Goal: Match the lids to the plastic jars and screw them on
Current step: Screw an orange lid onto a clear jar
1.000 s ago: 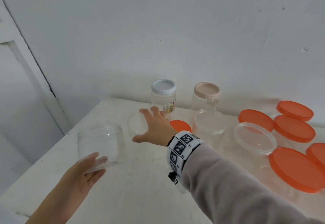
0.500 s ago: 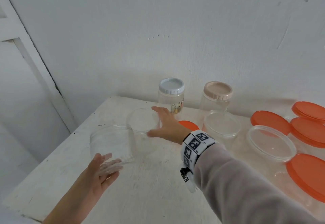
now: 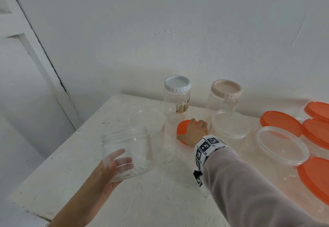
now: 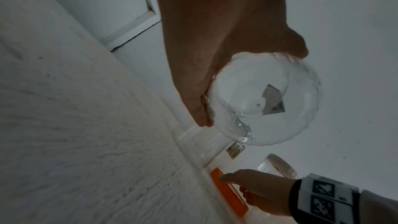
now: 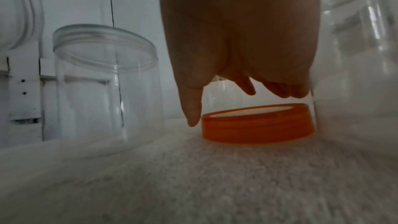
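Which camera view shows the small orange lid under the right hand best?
The right wrist view: the small orange lid lies whole on the table, open side up. In the head view the right hand covers most of it; the left wrist view shows it only edge-on.

Held jar (image 3: 127, 152) – clear, open, no lid, lifted off the table and tilted, sticker on its base. Small orange lid (image 5: 257, 123) lies on the table, open side up, between open jar (image 3: 147, 119) and wide jar (image 3: 230, 125); both clear, upright, unlidded. Behind them two tall jars already capped – white lid (image 3: 177, 83), pink lid (image 3: 226, 89). Right side: shallow clear tub (image 3: 283, 145), open, ringed by big orange lids (image 3: 281, 123), several lying flat, some overlapping.
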